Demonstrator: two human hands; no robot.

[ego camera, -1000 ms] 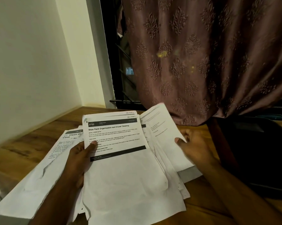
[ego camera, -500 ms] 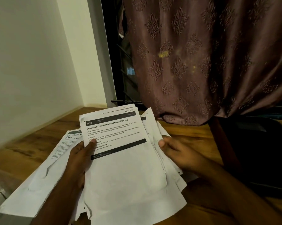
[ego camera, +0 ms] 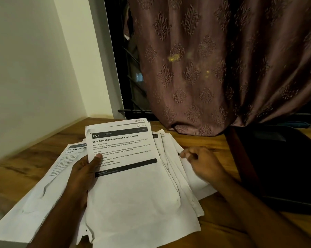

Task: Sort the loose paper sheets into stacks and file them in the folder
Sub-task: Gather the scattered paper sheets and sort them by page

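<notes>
With the lifted page now dropped, the right hand (ego camera: 203,163) rests loosely curled beside the white printed paper stack (ego camera: 131,176) the left hand (ego camera: 85,169) pinches, sorting unfinished.

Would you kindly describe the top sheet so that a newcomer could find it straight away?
On the brown wooden table below the mauve patterned curtain lies a spread of white paper sheets. The left hand grips the topmost white printed sheet, the only one headed "2723 Shoe Rack Organization and Insole Cleaning".
</notes>
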